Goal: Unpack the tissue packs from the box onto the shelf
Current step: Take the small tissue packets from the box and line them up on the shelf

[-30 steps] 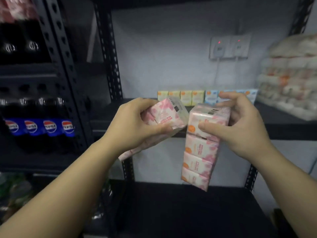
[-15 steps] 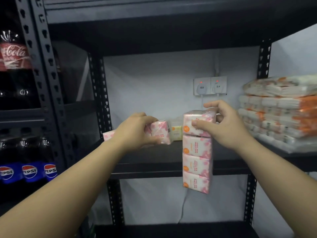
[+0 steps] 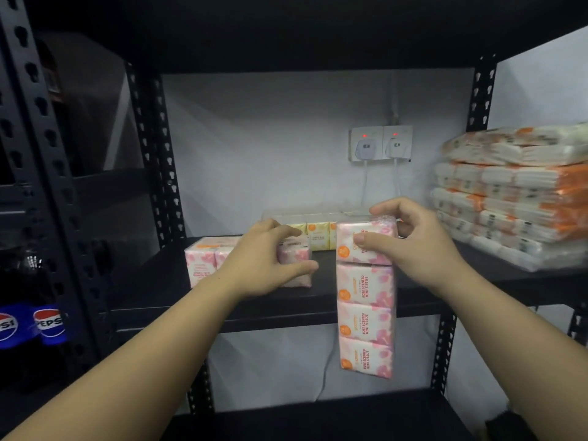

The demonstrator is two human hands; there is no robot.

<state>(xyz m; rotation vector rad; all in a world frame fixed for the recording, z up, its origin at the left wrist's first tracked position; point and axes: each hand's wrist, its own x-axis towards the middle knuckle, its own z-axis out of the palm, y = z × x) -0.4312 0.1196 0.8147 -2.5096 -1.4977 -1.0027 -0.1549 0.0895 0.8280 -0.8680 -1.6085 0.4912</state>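
Note:
My left hand (image 3: 264, 259) grips a row of pink rose-print tissue packs (image 3: 203, 262) that lies on the black shelf (image 3: 318, 300), its far end reaching left. My right hand (image 3: 423, 246) pinches the top of a second strip of pink tissue packs (image 3: 366, 313). That strip hangs straight down in front of the shelf's front edge. Behind both hands a row of yellow tissue packs (image 3: 318, 237) stands at the back of the shelf. No box is in view.
A tall stack of orange-and-white tissue bundles (image 3: 515, 198) fills the shelf's right side. Two wall sockets with plugs (image 3: 381, 144) sit on the wall behind. Pepsi bottles (image 3: 47, 326) stand in the neighbouring rack at left. A lower shelf board (image 3: 318, 415) lies below.
My left hand has carried its pink row forward and set it down on the shelf. My right hand has stayed near the shelf edge with its strip hanging. The view has moved closer.

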